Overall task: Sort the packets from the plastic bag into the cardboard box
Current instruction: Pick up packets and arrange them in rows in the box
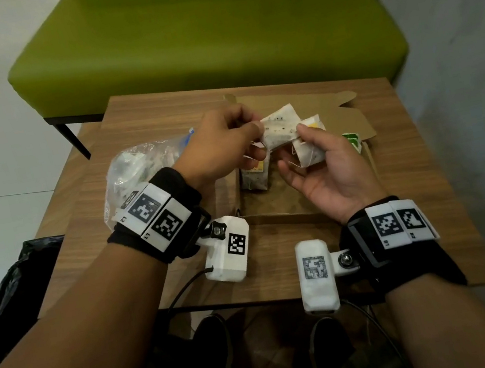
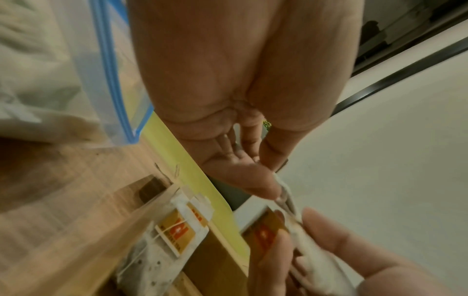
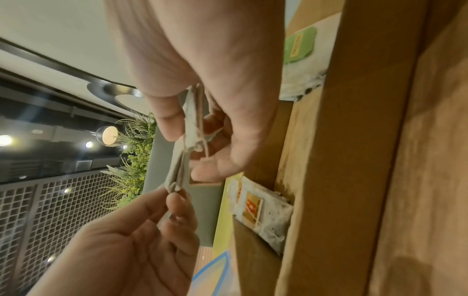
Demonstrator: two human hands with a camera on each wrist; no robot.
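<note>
Wood-grain table (image 1: 420, 172) sat in front of a green bench (image 1: 208, 34), with the flat open cardboard box (image 1: 334, 122) on it and the clear plastic bag (image 1: 132, 171) just left of the box. Left hand (image 1: 222, 148) pinched one corner of a speckled white packet (image 1: 280, 128) over the box, while the right hand (image 1: 327, 175), palm up, had fingers curled round another packet (image 1: 310, 152) with a yellow tag. One packet (image 1: 254, 178) lay inside the box below the hands, green packets (image 1: 353, 141) at the right edge.
</note>
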